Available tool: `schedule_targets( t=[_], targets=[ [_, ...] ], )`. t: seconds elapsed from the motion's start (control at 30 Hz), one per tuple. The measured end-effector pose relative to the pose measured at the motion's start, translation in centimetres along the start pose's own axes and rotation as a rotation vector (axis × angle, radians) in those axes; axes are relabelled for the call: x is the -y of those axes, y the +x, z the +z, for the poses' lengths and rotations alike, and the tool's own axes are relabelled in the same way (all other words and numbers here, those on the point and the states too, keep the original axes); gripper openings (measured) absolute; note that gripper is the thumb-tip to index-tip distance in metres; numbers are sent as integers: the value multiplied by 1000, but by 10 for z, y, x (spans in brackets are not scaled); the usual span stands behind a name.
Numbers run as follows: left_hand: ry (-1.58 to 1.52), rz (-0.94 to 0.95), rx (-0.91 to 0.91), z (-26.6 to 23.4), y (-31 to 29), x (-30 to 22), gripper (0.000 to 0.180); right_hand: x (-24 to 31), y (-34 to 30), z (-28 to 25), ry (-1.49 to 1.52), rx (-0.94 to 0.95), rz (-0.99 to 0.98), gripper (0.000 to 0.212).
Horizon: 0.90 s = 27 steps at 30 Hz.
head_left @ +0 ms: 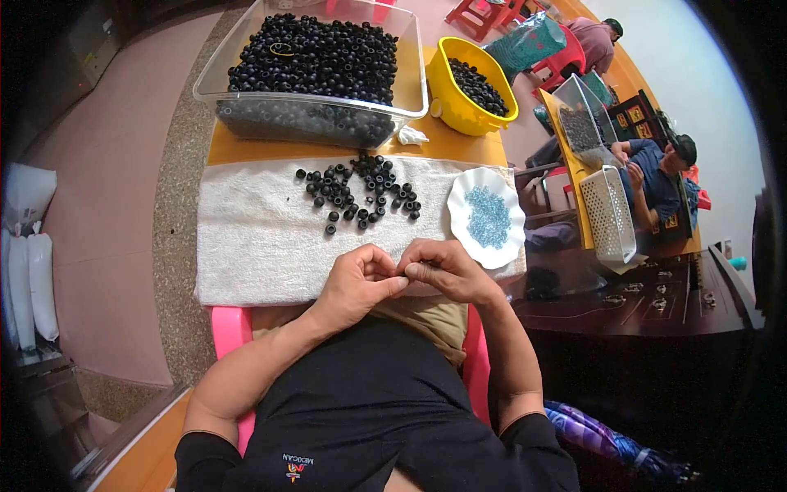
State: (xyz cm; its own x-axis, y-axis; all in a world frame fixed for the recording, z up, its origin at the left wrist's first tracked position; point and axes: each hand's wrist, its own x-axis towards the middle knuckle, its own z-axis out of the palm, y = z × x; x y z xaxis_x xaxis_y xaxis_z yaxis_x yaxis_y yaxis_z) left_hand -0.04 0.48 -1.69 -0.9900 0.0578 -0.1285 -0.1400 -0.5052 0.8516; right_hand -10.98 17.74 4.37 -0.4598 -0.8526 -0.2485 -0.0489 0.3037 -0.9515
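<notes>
My left hand point(354, 280) and my right hand point(451, 271) meet over the near edge of a white towel point(254, 234). The thumbs and fingers of both are pinched together; whatever sits between the tips is too small and hidden to name. Just beyond them on the towel lies a loose cluster of round black bead-like pieces point(374, 217) with holes. To the right of my right hand, a white wavy-rimmed plate point(459, 207) bears a heap of small pale-blue clear pieces point(489, 218).
Behind the towel stand a clear plastic tub point(303, 123) and a yellow basin point(471, 123), both holding black pieces. A crumpled white tissue point(412, 136) lies between them. At right, a person point(664, 168) sits by a white perforated basket point(611, 213). Pink chair arms point(232, 332) flank me.
</notes>
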Motion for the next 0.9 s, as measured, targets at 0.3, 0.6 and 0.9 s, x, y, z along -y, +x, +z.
schedule_targets(
  t=[0.3, 0.6, 0.9],
  targets=[
    [-55, -27, -3, -2, 2, -1, 16, -19, -5, 11, -56, -181, -127, 9],
    [-82, -13, -19, 0, 1, -2, 16, -13, -11, 21, -109, -340, -201, 11],
    [-84, 7, -16, 0, 2, -1, 15, -10, -10, 20, -276, -340, -287, 12]
  ],
)
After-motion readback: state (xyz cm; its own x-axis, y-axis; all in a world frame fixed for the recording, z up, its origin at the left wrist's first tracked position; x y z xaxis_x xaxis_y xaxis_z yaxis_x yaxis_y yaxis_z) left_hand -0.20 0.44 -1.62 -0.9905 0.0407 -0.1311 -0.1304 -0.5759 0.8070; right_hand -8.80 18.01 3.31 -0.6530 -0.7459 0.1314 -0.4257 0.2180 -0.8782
